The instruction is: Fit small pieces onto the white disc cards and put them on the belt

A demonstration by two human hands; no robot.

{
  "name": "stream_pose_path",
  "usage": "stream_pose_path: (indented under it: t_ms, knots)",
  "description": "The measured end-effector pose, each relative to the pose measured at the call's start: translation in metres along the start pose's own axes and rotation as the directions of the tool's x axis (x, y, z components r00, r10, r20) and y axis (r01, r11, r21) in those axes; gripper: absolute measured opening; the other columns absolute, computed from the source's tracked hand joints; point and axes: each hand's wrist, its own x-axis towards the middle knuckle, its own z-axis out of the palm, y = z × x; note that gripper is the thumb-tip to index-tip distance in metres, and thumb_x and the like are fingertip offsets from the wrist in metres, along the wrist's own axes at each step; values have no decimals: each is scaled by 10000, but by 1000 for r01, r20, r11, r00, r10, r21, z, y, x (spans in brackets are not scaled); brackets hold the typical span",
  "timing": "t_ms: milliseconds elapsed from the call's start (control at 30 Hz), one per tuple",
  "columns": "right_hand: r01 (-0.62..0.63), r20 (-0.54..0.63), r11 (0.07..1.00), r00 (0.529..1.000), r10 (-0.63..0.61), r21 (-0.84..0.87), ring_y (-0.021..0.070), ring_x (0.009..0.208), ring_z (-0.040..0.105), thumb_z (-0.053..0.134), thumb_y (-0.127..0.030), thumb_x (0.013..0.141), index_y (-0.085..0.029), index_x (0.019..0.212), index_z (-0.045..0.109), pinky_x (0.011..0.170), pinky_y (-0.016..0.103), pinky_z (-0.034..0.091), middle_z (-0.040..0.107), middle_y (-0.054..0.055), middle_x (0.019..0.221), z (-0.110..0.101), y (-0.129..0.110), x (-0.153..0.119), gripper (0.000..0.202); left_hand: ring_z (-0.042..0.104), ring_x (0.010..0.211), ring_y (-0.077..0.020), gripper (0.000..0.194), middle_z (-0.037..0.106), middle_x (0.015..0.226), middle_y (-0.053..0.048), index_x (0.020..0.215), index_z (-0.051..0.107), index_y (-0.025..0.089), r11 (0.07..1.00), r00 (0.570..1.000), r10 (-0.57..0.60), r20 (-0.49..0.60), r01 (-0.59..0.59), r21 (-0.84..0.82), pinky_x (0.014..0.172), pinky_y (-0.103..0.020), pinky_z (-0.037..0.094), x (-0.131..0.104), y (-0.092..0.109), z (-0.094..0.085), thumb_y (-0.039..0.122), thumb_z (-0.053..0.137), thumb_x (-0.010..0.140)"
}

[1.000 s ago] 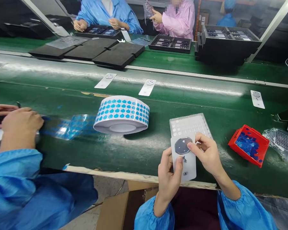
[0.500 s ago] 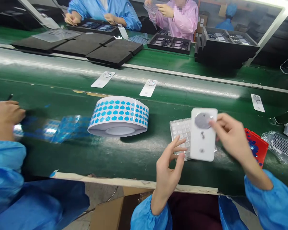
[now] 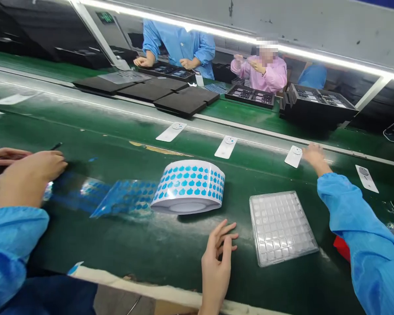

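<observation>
My left hand [image 3: 218, 258] hovers over the green bench near its front edge, fingers apart and holding nothing. To its right lies a clear plastic tray [image 3: 284, 227] with a grid of small pockets. My right hand [image 3: 314, 157] reaches out to the far strip of the bench, at the right edge of a white card [image 3: 293, 156] with a round grey patch. Motion blurs its fingers, so whether they touch the card cannot be made out. Left of the tray stands a roll of blue stickers [image 3: 188, 186] on white backing.
More white cards lie along the strip, including one [image 3: 226, 147] and another [image 3: 367, 178]. At left, a co-worker's hand [image 3: 33, 175] holds a thin dark tool beside blue film [image 3: 124, 197]. A red tray [image 3: 342, 248] sits partly under my right sleeve. Black trays [image 3: 180, 98] stand beyond.
My right hand has carried the white card from above the clear tray to the far strip. My left hand has moved away from the tray. The view has tilted up.
</observation>
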Motion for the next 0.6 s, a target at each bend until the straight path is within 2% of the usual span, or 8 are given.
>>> stream_pose_path:
  t_ms: [67, 100, 133, 200, 267, 333, 433, 600]
  knots:
    - [152, 36, 986, 988, -150, -60, 316, 1298, 624, 721, -384, 1051, -190, 1370, 647, 1107, 576, 536, 616, 122, 1457, 30, -24, -3, 381, 794, 1040, -267, 507, 757, 1304, -161, 1419, 598, 210, 999, 1000, -30, 0, 30, 12, 779, -353, 696, -1, 2, 2, 569, 559, 1063]
    - [250, 74, 965, 967, -245, -72, 328, 1346, 598, 726, -373, 1047, -191, 1389, 641, 1140, 593, 510, 596, 126, 1493, 49, -39, -6, 397, 794, 1037, -270, 508, 760, 1302, -156, 1410, 611, 213, 999, 999, -43, -12, 44, 17, 780, -353, 692, -2, 4, 3, 576, 569, 1057]
    - [351, 124, 934, 932, -341, -69, 335, 1377, 580, 731, -369, 1045, -182, 1409, 632, 1157, 600, 496, 579, 131, 1520, 70, -55, -10, 421, 793, 1032, -272, 504, 765, 1295, -149, 1398, 626, 218, 998, 998, -54, -30, 55, 18, 780, -352, 688, -2, 5, 4, 580, 583, 1050]
    - [527, 218, 849, 833, -508, -37, 322, 1437, 541, 657, -376, 1089, -178, 1469, 601, 1204, 580, 453, 528, 129, 1582, 113, -90, -20, 432, 792, 1016, -271, 493, 775, 1274, -135, 1372, 652, 226, 998, 995, -67, -69, 68, 13, 782, -350, 679, -4, 8, 7, 586, 606, 1039]
    - [635, 297, 773, 737, -607, 4, 338, 1425, 548, 757, -365, 1028, -206, 1458, 613, 1179, 584, 483, 527, 127, 1597, 150, -120, -28, 481, 792, 985, -267, 490, 785, 1241, -127, 1347, 667, 225, 998, 993, -69, -90, 70, 3, 774, -348, 673, -5, 8, 8, 596, 620, 1030]
    - [684, 347, 729, 678, -648, 24, 330, 1401, 571, 755, -401, 1030, -201, 1442, 624, 1156, 565, 508, 549, 130, 1578, 177, -141, -31, 477, 789, 964, -262, 498, 789, 1220, -125, 1326, 674, 218, 998, 994, -66, -90, 66, -4, 766, -346, 668, -6, 7, 7, 610, 624, 1024]
    - [705, 380, 709, 654, -654, 5, 312, 1331, 620, 701, -416, 1065, -186, 1414, 635, 1123, 554, 530, 608, 128, 1498, 193, -147, -27, 423, 788, 957, -266, 533, 791, 1208, -127, 1306, 681, 209, 998, 994, -63, -88, 63, -3, 759, -349, 667, -5, 5, 6, 648, 625, 1009]
    - [699, 356, 712, 685, -636, -74, 292, 1237, 666, 735, -381, 1045, -171, 1294, 684, 1066, 535, 571, 672, 107, 1369, 175, -127, -21, 330, 793, 955, -292, 579, 802, 1187, -143, 1259, 714, 208, 996, 993, -81, -83, 84, 25, 747, -361, 678, -4, 7, 6, 708, 622, 983]
